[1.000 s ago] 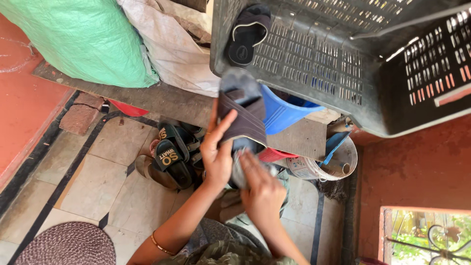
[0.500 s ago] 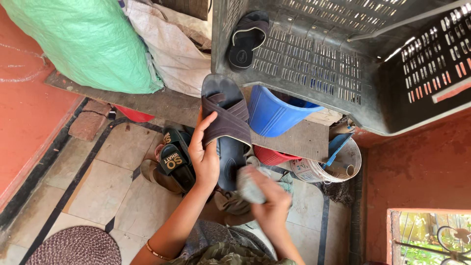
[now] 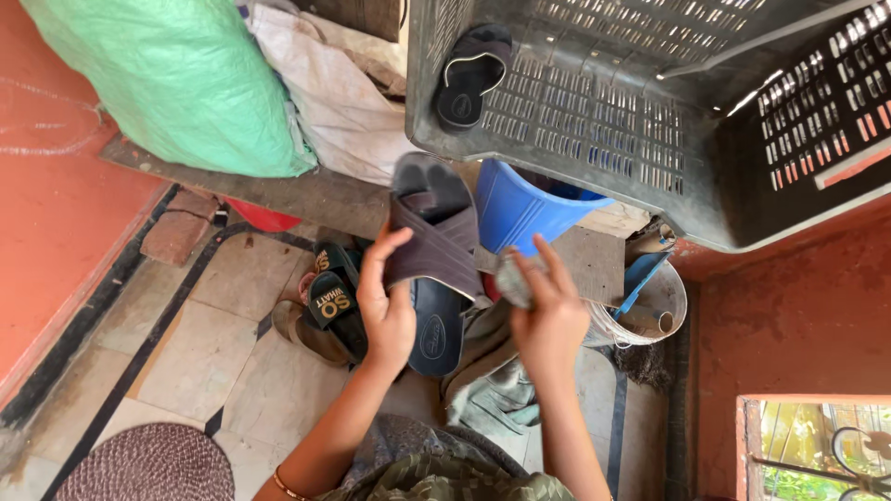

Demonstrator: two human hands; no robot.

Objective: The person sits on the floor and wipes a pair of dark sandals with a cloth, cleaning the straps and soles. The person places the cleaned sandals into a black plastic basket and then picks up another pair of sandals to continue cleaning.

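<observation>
Pale floor tiles [image 3: 176, 362] are spreading beneath a low wooden shelf [image 3: 306, 197], where a grey slotted crate [image 3: 594, 102] is holding one dark slipper [image 3: 471, 76]. Judging by the pose, a wiping step is under way: the left hand [image 3: 385, 311] is gripping a dark sandal [image 3: 429, 250] by its crossed brown straps, holding it sole-out above the floor, while the right hand [image 3: 548, 311] is closing around what looks like a grey rag [image 3: 512, 276], blurred, just beside it. Bringing cloth to footbed is seeming the next need. A blue bucket [image 3: 520, 209] is sitting behind.
</observation>
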